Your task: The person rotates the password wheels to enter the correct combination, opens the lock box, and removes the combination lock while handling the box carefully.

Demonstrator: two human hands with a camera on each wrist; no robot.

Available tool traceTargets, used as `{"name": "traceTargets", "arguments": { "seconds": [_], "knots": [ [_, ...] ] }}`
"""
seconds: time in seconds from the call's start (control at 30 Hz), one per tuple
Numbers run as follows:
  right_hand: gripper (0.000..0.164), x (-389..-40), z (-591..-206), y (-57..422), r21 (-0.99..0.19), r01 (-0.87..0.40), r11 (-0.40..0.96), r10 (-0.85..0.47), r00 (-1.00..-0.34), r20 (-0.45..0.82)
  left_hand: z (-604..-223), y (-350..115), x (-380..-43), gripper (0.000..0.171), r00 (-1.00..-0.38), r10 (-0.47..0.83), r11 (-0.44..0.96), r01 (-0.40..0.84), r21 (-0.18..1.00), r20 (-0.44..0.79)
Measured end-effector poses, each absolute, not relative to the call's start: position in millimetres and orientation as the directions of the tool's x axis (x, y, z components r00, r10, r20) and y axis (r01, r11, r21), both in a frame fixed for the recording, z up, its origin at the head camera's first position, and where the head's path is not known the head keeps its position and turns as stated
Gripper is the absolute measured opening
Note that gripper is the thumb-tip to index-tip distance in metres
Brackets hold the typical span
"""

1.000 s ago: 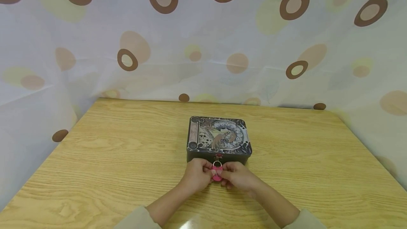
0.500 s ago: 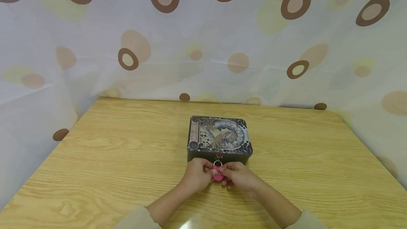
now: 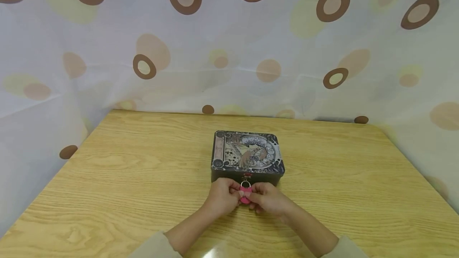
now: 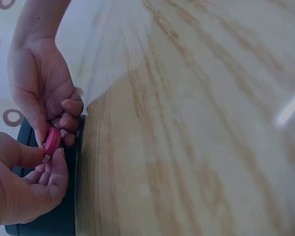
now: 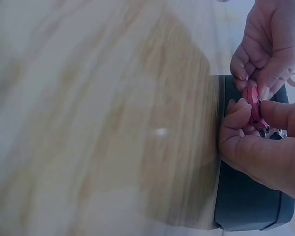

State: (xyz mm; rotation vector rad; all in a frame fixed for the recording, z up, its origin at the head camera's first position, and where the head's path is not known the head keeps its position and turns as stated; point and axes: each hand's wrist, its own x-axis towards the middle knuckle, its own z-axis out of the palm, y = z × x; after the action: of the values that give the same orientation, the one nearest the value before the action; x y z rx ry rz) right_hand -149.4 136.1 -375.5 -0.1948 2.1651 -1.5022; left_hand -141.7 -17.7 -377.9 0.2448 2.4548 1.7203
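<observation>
A pink combination padlock [image 3: 245,200] hangs by its silvery shackle from the front clasp [image 3: 247,175] of a dark tin box [image 3: 229,174] with an ornate printed lid. From the left, my left hand [image 3: 221,198] pinches the padlock between thumb and fingers. On the other side my right hand [image 3: 270,200] grips it too, its thumb lying across the face and covering the dials. Seen from the left wrist, the padlock [image 4: 51,141] sits edge-on between both sets of fingertips. The right wrist view shows the padlock [image 5: 253,103] pinched the same way, close to the box's dark side [image 5: 246,201].
The box stands on a wood-grain table [image 3: 143,162], near its middle. Behind and at both sides hangs a pale sheet [image 3: 222,43] printed with brown and beige circles.
Half a second ago my right thumb was further up, with the dials showing; now it lies lower over them. A second ago it also covered them. Box and left hand stay in place.
</observation>
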Motion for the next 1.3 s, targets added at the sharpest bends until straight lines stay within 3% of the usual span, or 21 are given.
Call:
{"name": "traceTargets", "arguments": {
  "seconds": [1.3],
  "knots": [
    [0.021,-151.2,-373.0,136.2,-0.891,0.146,0.431,-0.386,-0.862,-0.328,-377.9,-16.9,-141.4,0.004,-0.980,0.198,0.373,0.072,0.925,-0.003]
  ]
}}
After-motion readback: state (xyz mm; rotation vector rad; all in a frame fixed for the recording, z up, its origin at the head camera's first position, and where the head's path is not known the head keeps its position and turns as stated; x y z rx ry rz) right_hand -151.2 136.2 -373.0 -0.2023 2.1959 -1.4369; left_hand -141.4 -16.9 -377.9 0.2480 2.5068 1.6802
